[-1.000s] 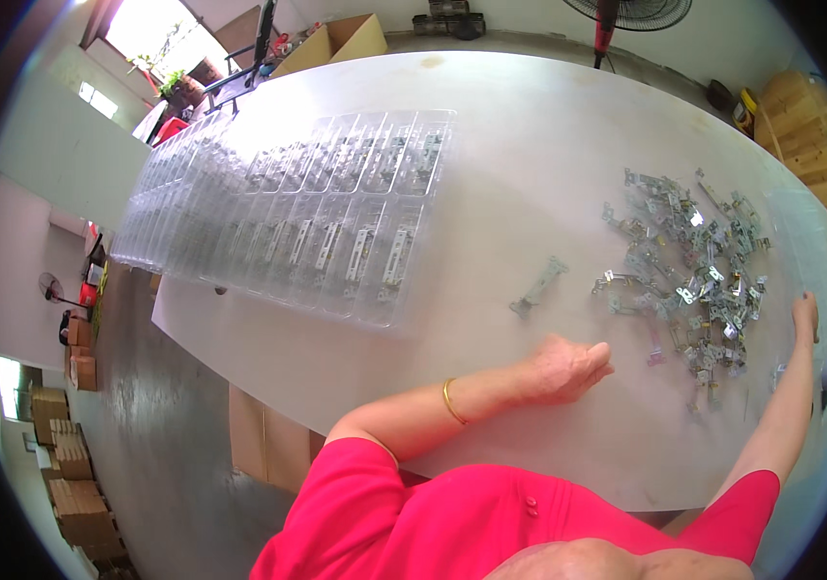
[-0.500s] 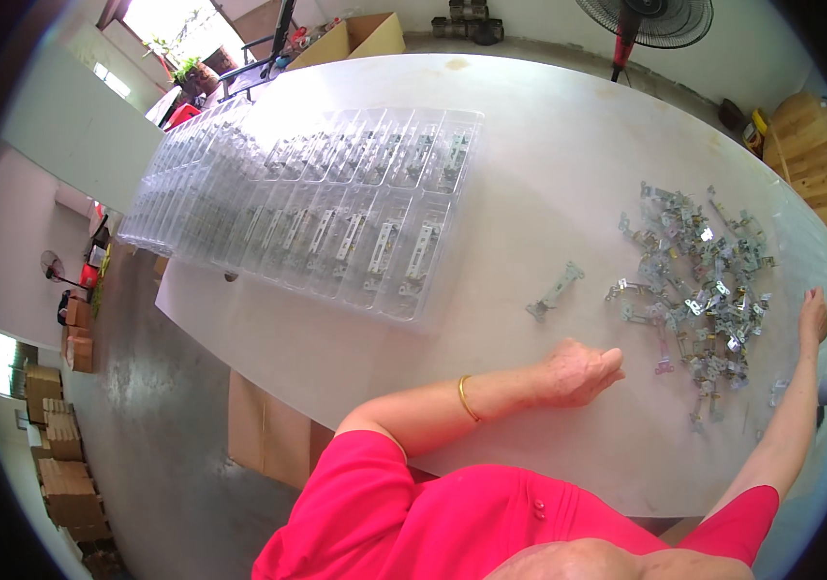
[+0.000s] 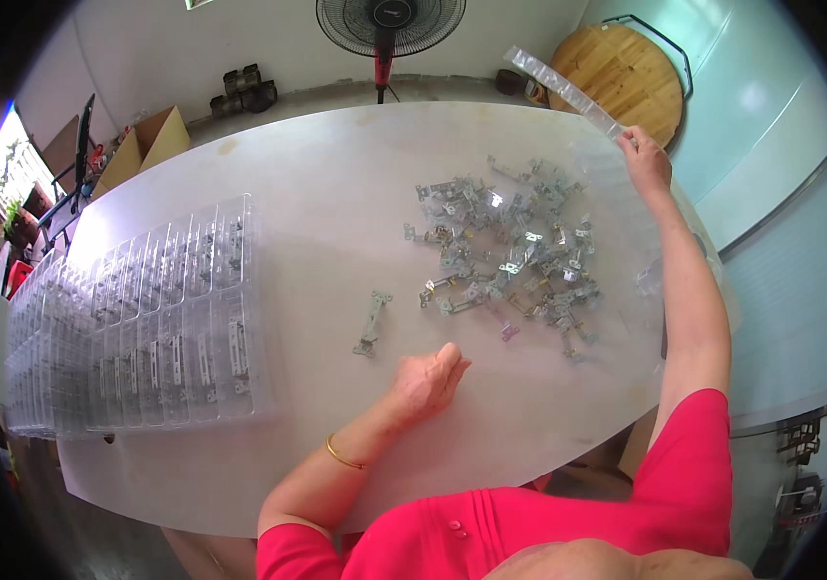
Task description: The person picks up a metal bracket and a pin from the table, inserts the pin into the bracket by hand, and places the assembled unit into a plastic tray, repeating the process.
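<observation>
My right hand (image 3: 648,159) is raised over the far right edge of the table, its fingers closed on the end of a long clear plastic strip (image 3: 568,92). The strip slants up and away to the left. Near the middle of the table, my left hand (image 3: 430,380) is closed with the fingertips bunched; whatever it may hold is hidden. A single metal bracket (image 3: 372,324) lies just beyond it. Farther right spreads a loose heap of small metal brackets (image 3: 530,237), and one reddish piece (image 3: 508,332) sits at its near side.
Clear compartmented plastic trays (image 3: 257,338) holding similar metal parts cover the table's left side. Crumpled clear plastic (image 3: 648,278) lies by my right forearm. Behind the table (image 3: 326,155) stand a fan (image 3: 383,58), an open cardboard box (image 3: 147,140) and a round wooden board (image 3: 617,72).
My right hand has risen from the table's right edge and now holds the plastic strip. The view has swung to the right. My left hand stays closed near the single bracket.
</observation>
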Tool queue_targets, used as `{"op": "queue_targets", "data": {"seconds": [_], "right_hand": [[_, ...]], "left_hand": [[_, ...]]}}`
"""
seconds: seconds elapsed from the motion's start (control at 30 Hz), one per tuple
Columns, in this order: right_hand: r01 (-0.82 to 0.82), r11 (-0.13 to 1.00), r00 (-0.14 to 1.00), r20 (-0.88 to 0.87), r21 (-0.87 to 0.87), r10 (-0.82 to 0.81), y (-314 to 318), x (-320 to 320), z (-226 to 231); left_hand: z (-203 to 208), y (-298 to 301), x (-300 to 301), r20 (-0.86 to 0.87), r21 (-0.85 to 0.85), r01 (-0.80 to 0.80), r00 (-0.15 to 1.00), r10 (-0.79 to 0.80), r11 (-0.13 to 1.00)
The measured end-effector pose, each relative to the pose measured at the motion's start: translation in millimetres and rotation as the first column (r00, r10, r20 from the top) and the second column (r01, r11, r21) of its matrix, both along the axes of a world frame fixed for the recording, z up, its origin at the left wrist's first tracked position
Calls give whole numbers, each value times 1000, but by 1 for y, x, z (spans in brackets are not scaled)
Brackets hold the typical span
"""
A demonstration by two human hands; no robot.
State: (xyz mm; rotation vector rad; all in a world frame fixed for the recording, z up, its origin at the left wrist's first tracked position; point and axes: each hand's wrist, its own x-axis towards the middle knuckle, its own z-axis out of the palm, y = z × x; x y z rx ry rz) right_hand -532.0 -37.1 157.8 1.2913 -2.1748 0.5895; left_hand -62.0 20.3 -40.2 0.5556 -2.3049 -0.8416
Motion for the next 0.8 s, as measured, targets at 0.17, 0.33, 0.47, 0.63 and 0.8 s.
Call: {"op": "queue_targets", "data": {"seconds": [0.17,0.33,0.47,0.63,0.8], "right_hand": [[-319,933,847,390,-169,360,-10,43,42],[-471,762,494,583,-444,645,-20,129,67],[-625,667,427,537,-405,727,-30,202,75],[-768,552,427,383,-325,819,-13,315,76],[-876,450,463,-45,-173,885,6,448,47]], "left_hand": [[4,0,1,-21,3,5,1000,-5,1000],[-6,-4,3,-86,16,-25,996,26,1000],[-23,-6,-4,-97,32,-20,995,23,999],[-31,-6,-22,-162,64,24,987,-13,998],[-26,-4,-17,-71,78,-4,997,10,997]]}}
